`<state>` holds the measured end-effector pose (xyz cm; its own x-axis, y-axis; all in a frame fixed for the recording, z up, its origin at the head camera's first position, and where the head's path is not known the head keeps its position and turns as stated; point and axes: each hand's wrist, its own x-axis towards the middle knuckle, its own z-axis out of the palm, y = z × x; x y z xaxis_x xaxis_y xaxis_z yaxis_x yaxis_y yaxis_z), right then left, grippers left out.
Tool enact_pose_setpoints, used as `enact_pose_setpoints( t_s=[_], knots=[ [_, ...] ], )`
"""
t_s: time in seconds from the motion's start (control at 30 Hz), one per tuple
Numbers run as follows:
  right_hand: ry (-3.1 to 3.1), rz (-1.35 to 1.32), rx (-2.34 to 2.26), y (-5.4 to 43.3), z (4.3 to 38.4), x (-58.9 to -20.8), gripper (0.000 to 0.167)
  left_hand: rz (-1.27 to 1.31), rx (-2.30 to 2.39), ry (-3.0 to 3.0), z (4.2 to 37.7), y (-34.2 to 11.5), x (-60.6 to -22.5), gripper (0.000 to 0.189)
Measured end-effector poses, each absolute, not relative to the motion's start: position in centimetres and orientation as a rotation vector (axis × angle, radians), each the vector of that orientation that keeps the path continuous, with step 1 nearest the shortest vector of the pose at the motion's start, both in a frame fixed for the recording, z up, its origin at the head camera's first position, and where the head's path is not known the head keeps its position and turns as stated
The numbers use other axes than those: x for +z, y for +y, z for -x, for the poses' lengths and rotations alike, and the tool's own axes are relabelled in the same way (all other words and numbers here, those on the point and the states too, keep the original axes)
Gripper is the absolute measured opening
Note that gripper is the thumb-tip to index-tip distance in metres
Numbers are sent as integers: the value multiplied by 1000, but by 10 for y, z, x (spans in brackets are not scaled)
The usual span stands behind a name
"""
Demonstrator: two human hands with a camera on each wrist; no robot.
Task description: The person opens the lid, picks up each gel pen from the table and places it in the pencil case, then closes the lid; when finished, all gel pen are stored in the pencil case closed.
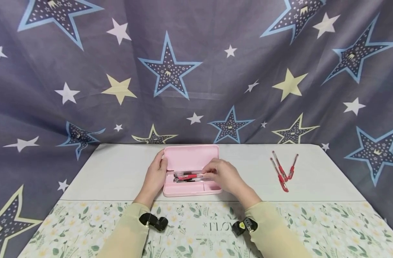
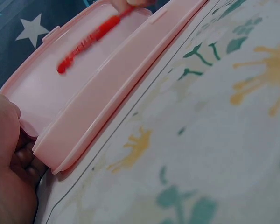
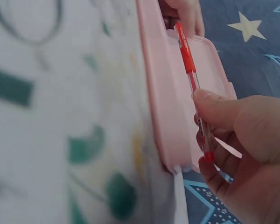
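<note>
A pink pencil case [image 1: 183, 190] lies open on the table, its lid [image 1: 191, 157] raised at the back. My left hand [image 1: 155, 175] grips the case's left end, fingers curled behind it in the left wrist view. Over the case, my right hand [image 1: 225, 175] pinches a red gel pen [image 3: 189, 58] near its clear end between thumb and fingers. The pen's red grip [image 2: 105, 28] points left, toward the left hand. Beneath it, pens with black parts [image 1: 191, 180] lie in the case's long back compartment.
Three red pens [image 1: 278, 172] lie loosely together on the white tabletop [image 1: 248, 157] to the right. A floral cloth [image 1: 183, 218] covers the near part of the table. Star-printed curtains [image 1: 209, 82] hang behind and at both sides.
</note>
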<state>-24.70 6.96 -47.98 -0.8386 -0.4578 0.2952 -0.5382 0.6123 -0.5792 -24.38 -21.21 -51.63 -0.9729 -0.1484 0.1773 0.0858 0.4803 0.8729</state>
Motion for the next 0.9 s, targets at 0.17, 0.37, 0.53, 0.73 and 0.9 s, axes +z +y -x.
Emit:
enact_pose_setpoints(
  t_s=[0.17, 0.37, 0.53, 0.73, 0.9],
  knots=[
    [-2795, -777, 965, 62, 246, -485, 9, -59, -1493, -2499, 243, -211, -516, 52],
    [-2798, -776, 931, 59, 246, -487, 9, -54, -1501, -2497, 243, -211, -514, 51],
    [-2814, -775, 925, 58, 247, -487, 6, -48, -1504, -2503, 243, -211, -512, 52],
    [-2835, -778, 918, 58, 249, -486, 5, -49, -1501, -2505, 244, -211, -513, 52],
    [-2852, -791, 911, 59, 250, -487, 6, -47, -1497, -2512, 244, -211, -514, 52]
  ],
)
